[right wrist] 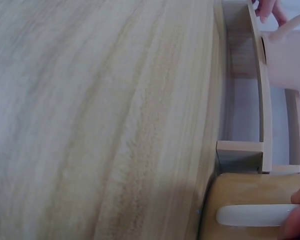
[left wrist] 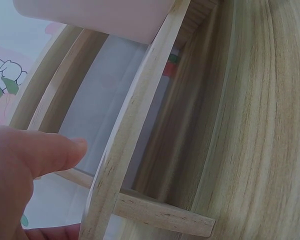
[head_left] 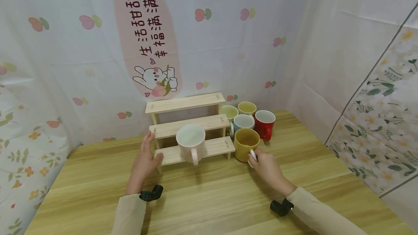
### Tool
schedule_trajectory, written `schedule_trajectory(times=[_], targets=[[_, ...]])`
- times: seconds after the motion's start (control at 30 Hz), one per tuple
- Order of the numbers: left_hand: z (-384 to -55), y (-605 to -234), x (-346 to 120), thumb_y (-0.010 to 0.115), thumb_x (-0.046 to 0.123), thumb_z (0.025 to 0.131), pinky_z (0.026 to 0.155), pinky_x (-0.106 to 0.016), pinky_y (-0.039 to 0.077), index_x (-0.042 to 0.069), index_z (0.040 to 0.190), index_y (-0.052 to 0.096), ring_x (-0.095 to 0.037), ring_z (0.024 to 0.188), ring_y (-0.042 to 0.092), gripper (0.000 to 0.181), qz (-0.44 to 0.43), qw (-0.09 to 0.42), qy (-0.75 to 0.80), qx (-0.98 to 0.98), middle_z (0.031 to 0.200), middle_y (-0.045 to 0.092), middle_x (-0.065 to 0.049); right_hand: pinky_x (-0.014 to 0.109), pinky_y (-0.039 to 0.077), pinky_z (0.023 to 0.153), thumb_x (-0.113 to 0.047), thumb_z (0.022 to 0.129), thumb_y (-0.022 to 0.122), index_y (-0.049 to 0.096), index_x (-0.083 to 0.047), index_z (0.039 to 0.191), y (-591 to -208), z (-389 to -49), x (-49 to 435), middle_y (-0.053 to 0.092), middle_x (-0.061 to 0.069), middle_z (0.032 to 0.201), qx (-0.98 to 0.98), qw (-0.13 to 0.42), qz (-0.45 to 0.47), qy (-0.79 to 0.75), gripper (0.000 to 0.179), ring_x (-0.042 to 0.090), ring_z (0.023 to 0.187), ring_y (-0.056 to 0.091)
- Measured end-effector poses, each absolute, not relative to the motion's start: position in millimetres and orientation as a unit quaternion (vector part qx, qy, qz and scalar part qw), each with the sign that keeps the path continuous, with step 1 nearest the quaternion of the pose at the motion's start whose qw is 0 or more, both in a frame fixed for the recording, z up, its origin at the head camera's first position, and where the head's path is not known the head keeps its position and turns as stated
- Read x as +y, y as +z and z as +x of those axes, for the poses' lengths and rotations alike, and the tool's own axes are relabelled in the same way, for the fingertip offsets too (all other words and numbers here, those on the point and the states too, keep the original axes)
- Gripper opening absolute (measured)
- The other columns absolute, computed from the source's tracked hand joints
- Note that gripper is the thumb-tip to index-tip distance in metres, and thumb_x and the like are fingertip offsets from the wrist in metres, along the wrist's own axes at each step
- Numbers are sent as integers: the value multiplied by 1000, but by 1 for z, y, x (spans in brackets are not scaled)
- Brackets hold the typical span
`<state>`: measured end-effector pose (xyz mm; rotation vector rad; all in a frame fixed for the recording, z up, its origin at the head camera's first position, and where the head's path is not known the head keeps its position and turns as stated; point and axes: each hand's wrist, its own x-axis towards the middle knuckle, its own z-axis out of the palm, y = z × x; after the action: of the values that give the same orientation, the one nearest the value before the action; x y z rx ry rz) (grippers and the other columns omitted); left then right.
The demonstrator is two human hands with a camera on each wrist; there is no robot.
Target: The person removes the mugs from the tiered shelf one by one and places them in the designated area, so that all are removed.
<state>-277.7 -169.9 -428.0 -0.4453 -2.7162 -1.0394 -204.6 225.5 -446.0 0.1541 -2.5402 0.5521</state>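
Observation:
My right hand (head_left: 268, 168) pinches the white handle (right wrist: 255, 215) of a mustard-yellow mug (head_left: 245, 147), between thumb and fingers. That mug is upright beside the right end of a three-step wooden rack (head_left: 192, 123), at the table surface. At the rack's left end my left hand (head_left: 143, 160) has its fingers extended along the side, touching it, and its thumb (left wrist: 55, 150) over the lowest step. A pale pink mug (head_left: 190, 148) stands on the lowest step, handle toward me. The left fingers are partly hidden in the left wrist view.
Behind the yellow mug, right of the rack, stand a light blue mug (head_left: 243, 122), a red mug (head_left: 265, 120), a pale green mug (head_left: 230, 112) and another yellow mug (head_left: 247, 107). A printed cloth (head_left: 222, 46) hangs behind the wooden table (head_left: 196, 198).

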Motion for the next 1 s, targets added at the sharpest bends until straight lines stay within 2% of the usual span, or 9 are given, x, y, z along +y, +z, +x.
schedule_trajectory(times=[0.07, 0.13, 0.27, 0.43, 0.53, 0.63, 0.8, 0.9, 1.0], targets=[[-278, -428, -170, 64, 9, 88, 81, -54, 47, 2, 149, 20, -46, 111, 53, 75, -153, 104, -350, -918, 158, 11, -17, 24, 30, 41, -9, 82, 72, 49, -8, 65, -445, -205, 226, 43, -2, 52, -941, 256, 58, 213, 29, 12, 46, 38], [-279, -428, -170, 64, 9, 88, 83, -56, 46, 2, 149, 20, -46, 112, 52, 75, -153, 103, -352, -918, 158, 11, -17, 23, 30, 42, -10, 83, 71, 49, -8, 65, -443, -206, 227, 42, -3, 53, -942, 236, 59, 231, 28, 11, 47, 38], [-280, -426, -170, 64, 9, 88, 75, -49, 47, 2, 149, 21, -37, 90, 57, 75, -150, 100, -347, -920, 158, 11, -17, 21, 31, 44, -17, 87, 68, 51, -9, 68, -437, -206, 229, 43, -4, 56, -950, 170, 43, 258, 27, 10, 50, 39], [-280, -426, -170, 65, 10, 87, 65, -39, 43, 1, 148, 22, -25, 67, 49, 75, -152, 101, -346, -920, 158, 12, -17, 25, 32, 45, -28, 90, 62, 53, -8, 73, -422, -205, 229, 46, -2, 56, -965, 103, 6, 240, 28, 13, 51, 43], [-279, -428, -169, 64, 10, 87, 76, -47, 47, 0, 149, 21, -37, 87, 57, 75, -156, 98, -355, -916, 158, 11, -17, 26, 30, 44, -28, 90, 60, 54, -5, 80, -411, -206, 228, 46, 0, 57, -970, 104, -6, 219, 26, 15, 50, 43], [-278, -429, -170, 63, 9, 88, 85, -54, 45, 1, 149, 20, -44, 109, 53, 76, -151, 94, -359, -916, 159, 9, -17, 26, 30, 42, -27, 88, 61, 53, -6, 81, -403, -207, 225, 46, 0, 58, -975, 118, 5, 190, 24, 15, 49, 43], [-277, -430, -170, 64, 10, 88, 73, -45, 44, 2, 149, 20, -29, 73, 54, 76, -152, 100, -352, -918, 159, 10, -16, 25, 29, 42, -29, 87, 65, 50, -11, 70, -392, -206, 213, 44, -2, 54, -978, 130, 35, 157, 28, 13, 47, 42], [-278, -429, -170, 64, 9, 87, 70, -42, 43, 1, 149, 21, -25, 68, 50, 75, -158, 105, -351, -917, 158, 11, -17, 25, 28, 42, -32, 86, 66, 49, -14, 72, -384, -204, 203, 43, -3, 53, -979, 127, 44, 153, 29, 13, 47, 42], [-278, -429, -169, 64, 9, 87, 74, -46, 45, 1, 148, 21, -31, 74, 55, 75, -160, 103, -355, -915, 158, 10, -18, 24, 26, 42, -36, 86, 66, 49, -14, 73, -375, -203, 192, 42, -4, 52, -979, 120, 56, 155, 30, 13, 46, 41]])
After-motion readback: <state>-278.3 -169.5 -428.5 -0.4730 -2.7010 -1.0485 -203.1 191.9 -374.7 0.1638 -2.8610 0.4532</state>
